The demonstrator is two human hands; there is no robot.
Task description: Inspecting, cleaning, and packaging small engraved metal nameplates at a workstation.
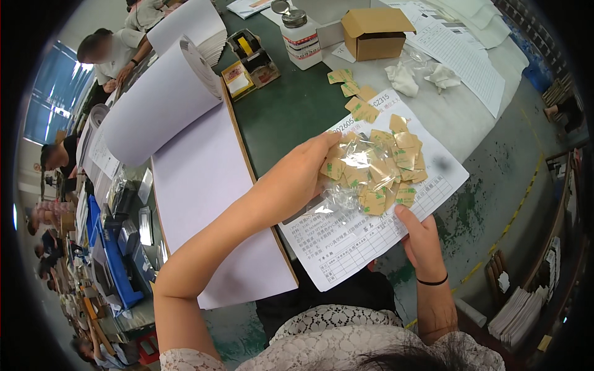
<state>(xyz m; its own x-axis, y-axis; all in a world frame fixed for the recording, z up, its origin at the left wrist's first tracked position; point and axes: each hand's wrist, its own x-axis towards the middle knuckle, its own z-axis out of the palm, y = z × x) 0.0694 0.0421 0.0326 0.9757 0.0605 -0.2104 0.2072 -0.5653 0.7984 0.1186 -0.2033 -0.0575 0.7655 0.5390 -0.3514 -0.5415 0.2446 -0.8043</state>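
My left hand [303, 170] is closed at the side of a crinkled clear plastic bag [343, 196]; its fingertips are partly hidden. Many small tan adhesive pads [405, 148] with green print are heaped on a printed paper form [337, 263], and the bag overlaps part of the heap. How many pads lie inside the bag I cannot tell. At the form's right edge my right hand [424, 241] pinches the paper, thumb on top and fingers underneath. More loose pads [362, 110] trail beyond the form's far edge on the green tabletop.
A large roll of white sheet [164, 102] rests at the left above a pale board [210, 204]. Farther back are a tape dispenser [253, 57], a white pump bottle [301, 43], an open cardboard box [376, 34] and crumpled tissue [402, 78]. Other people sit along the far left.
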